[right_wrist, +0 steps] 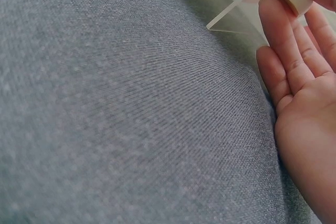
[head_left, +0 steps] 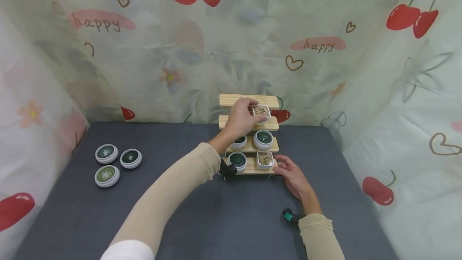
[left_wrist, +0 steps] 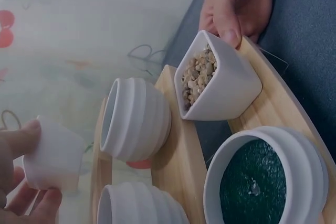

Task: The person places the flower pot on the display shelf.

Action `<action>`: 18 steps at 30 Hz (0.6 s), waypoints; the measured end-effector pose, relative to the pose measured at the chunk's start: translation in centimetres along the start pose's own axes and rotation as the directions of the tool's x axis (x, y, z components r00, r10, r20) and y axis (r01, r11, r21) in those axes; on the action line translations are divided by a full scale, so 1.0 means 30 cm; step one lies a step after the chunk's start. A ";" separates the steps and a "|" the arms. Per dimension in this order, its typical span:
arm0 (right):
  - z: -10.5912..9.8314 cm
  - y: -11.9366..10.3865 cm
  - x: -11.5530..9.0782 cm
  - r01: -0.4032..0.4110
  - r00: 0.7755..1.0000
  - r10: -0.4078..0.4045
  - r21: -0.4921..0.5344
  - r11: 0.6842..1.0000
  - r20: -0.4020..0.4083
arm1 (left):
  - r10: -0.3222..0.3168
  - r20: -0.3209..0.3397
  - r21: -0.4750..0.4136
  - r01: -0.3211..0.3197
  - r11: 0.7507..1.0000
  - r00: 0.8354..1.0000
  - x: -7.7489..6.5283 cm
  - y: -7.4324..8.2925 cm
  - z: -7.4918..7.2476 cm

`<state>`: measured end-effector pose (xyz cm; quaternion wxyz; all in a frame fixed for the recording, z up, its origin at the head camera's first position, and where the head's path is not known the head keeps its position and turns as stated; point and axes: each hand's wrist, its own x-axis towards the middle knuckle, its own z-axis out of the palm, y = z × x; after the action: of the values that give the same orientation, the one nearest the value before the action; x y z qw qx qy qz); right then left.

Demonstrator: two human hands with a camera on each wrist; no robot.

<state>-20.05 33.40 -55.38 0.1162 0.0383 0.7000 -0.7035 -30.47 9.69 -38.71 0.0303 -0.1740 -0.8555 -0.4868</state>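
Note:
My left hand (head_left: pixel 241 117) pinches a small square white pot (head_left: pixel 261 111) of tan gravel between thumb and fingers. It overlaps the upper two boards in the head view; in the left wrist view that pot (left_wrist: pixel 55 153) appears apart from the boards. At the right end of the lowest board, my right hand (head_left: pixel 296 179) grips the wooden tiered stand (head_left: pixel 252 167), thumb on top and fingers beneath. That board holds another square pot (head_left: pixel 265 160) of gravel and a round ribbed pot (head_left: pixel 237 161) with dark green filling. Two more round pots (head_left: pixel 263 139) stand one tier up.
On the left of the dark grey tabletop (head_left: pixel 169 196) sit three round white pots (head_left: pixel 131 158) with green fillings. A curtain (head_left: pixel 155 43) printed with cherries hangs close behind the stand and along both sides. The stand has clear side supports (right_wrist: pixel 236 4).

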 end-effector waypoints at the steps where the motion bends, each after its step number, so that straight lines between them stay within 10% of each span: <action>1: 0.000 -0.001 -0.001 0.000 1.000 0.000 -0.003 1.000 0.002 | 0.002 0.000 0.006 -0.002 1.000 1.000 0.000 0.000 0.004; 18: -0.002 0.006 0.000 0.005 1.000 -0.005 0.000 1.000 0.002 | 0.003 0.032 0.044 -0.004 0.999 0.999 -0.002 0.027 0.046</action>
<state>-20.01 33.48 -55.54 0.1150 0.0358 0.7000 -0.7040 -29.98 11.21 -38.78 0.0215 -0.1825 -0.8660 -0.4650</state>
